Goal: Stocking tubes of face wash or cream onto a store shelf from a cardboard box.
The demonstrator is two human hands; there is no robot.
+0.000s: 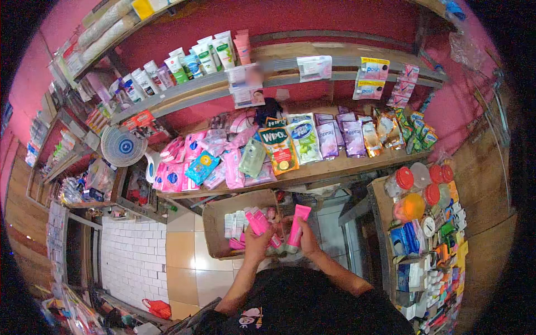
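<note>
My left hand [257,243] grips some pink squeeze tubes [257,221] over an open cardboard box [213,209]. Just right of the box, my right hand [309,238] holds a single pink squeeze tube [297,230], cap end down. Inside the box stand several white-and-green packages [235,223], with more pink items [237,244] low in the front corner. My left hand and its tubes hide part of the box's contents.
Beyond the box runs a wooden shelf [268,184] with pink packs [173,176] and refill pouches [278,150]. A fan [124,145] stands left. Upper-shelf tubes [205,58] form a row. Lidded jars [404,179] crowd the right-hand counter. A red bag [158,309] lies on the floor.
</note>
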